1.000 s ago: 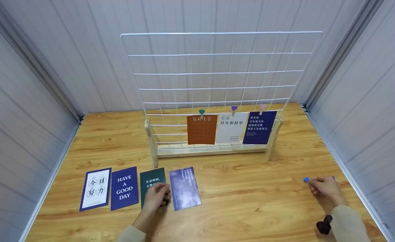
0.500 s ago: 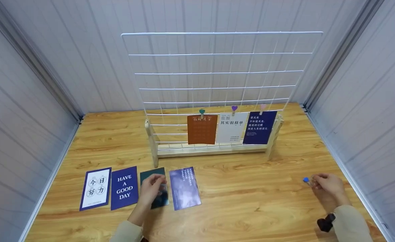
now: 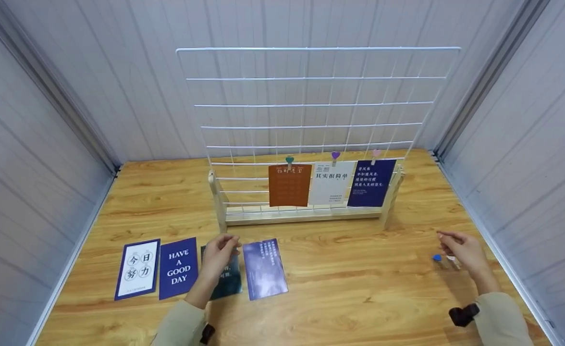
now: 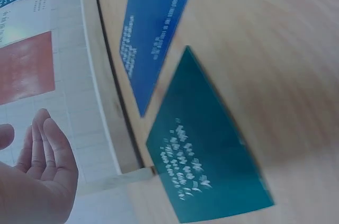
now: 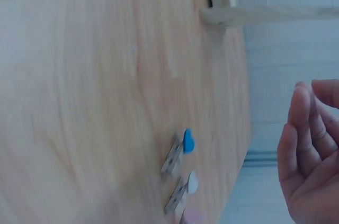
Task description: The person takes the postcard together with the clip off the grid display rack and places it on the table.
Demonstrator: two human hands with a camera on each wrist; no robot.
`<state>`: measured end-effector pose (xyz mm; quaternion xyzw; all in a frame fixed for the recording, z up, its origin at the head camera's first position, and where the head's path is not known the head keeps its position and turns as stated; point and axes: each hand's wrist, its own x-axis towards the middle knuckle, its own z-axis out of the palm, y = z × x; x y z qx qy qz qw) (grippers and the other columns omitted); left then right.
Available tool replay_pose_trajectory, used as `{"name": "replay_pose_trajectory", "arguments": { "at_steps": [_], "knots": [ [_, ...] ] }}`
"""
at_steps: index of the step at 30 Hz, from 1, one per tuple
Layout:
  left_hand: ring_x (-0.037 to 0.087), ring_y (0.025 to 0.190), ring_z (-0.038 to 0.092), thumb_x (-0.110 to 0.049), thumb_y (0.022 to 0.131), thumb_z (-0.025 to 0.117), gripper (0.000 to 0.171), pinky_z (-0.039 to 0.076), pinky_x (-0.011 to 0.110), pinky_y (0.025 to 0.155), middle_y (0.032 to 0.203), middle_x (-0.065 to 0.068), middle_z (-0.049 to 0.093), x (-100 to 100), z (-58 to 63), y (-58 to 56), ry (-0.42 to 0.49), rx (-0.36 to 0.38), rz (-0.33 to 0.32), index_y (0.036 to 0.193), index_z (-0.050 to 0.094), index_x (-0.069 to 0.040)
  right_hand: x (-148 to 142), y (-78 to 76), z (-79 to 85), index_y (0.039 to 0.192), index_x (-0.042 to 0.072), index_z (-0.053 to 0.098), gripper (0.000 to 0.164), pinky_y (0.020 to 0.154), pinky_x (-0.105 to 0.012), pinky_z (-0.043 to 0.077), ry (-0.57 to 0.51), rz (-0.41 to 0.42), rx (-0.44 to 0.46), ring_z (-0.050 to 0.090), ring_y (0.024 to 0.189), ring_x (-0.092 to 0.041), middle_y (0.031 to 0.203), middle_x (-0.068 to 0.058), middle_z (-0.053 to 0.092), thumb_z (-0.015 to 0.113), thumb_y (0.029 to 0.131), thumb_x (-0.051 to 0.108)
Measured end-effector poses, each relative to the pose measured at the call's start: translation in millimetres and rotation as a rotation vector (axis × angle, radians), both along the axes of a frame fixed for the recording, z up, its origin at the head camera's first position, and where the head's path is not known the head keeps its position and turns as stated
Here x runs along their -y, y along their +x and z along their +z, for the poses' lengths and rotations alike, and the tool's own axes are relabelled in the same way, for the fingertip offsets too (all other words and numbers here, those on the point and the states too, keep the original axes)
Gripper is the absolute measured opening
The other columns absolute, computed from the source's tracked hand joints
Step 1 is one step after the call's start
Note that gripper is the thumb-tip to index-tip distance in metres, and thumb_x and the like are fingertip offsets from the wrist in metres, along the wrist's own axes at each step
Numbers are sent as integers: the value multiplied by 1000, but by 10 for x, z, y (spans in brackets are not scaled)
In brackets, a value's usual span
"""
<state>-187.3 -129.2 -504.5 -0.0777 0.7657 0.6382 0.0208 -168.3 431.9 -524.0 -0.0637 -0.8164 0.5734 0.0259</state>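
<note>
The left hand [image 3: 217, 257] hovers over the dark green card [image 3: 230, 282], empty, its fingers lightly bent and its thumb a small gap away from them in the left wrist view. That card lies flat on the wooden table [image 3: 350, 283], 3rd from the left in a row of 4, and the hand hides part of it from the head view. To its left are the HAVE A GOOD DAY card [image 3: 178, 268] and the white card with a purple border [image 3: 137, 269]; just to its right is the glossy purple card [image 3: 265, 269]. The right hand [image 3: 466, 253] is in the air, empty, fingers loosely curved and thumb tip close to the index fingertip; I cannot tell whether these 2 touch. Near it on the table lie the blue clip [image 3: 437, 258] and the white clip [image 3: 451, 258], with the pink clip [image 5: 193, 215] beside them, partly cut off in the right wrist view. Behind, the wire rack [image 3: 304, 218] carries 3 clipped cards: orange [image 3: 289, 186], white [image 3: 330, 185] and dark blue [image 3: 371, 185].
</note>
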Motion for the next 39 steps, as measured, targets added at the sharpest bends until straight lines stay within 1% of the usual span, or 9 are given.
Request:
{"name": "replay_pose_trajectory", "arguments": {
  "at_steps": [3,4,7,10,11,14,27,36,39],
  "knots": [
    [25,72,59,-15,89,52,23,46,26,54,84,14,61,-56,18,-31,3,-24,-5,99,57,4,229,-11,163,114,-10,51,44,64,-27,50,32,43,-43,60,70,-24,82,-12,62,55,88,25],
    [24,72,59,-15,88,52,23,46,27,54,84,14,61,-74,19,-40,6,-31,-7,99,57,5,175,-109,3,113,-8,52,41,64,-27,50,-28,70,-76,60,70,-22,82,-10,62,55,88,24],
    [24,71,58,-14,88,53,23,47,27,54,85,16,61,-132,10,-69,25,-43,-15,99,57,6,148,-290,-260,113,-3,56,33,63,-28,50,-147,96,-118,60,69,-21,83,-14,62,55,88,18],
    [28,75,59,-13,88,53,22,47,27,55,87,17,60,-204,-3,-102,42,-51,-28,98,57,6,66,-557,-712,111,1,59,29,60,-29,50,-227,95,-179,60,67,-22,83,-19,61,58,86,16],
    [28,76,59,-13,88,53,21,47,27,55,87,17,60,-231,-7,-115,44,-52,-33,98,57,5,147,-570,-703,111,1,59,30,59,-31,51,-196,64,-183,60,66,-24,83,-21,61,58,86,16],
    [30,80,58,-14,88,53,21,47,28,58,88,15,60,-308,-9,-151,54,-59,-45,98,57,4,244,-753,-949,109,1,60,31,56,-33,50,-176,31,-234,59,65,-26,80,-23,60,61,83,19],
    [23,83,54,-7,86,55,23,45,29,65,97,13,57,-557,139,-361,84,-225,-64,106,56,4,1039,-1061,-1037,104,1,62,32,56,-37,50,-356,4,-264,59,63,-27,80,-28,57,65,81,23],
    [26,89,52,-8,86,56,26,44,33,74,105,17,54,-632,131,-475,83,-268,-37,108,54,5,1555,-1299,-1065,104,3,63,27,55,-40,50,-411,70,-323,59,63,-30,79,-28,57,64,81,17],
    [28,93,50,-10,86,55,29,44,34,76,109,18,52,-641,134,-507,71,-252,-27,110,52,5,1695,-1374,-1034,105,1,62,23,55,-35,51,-448,151,-355,59,63,-26,78,-24,59,60,84,13]
  ]
}}
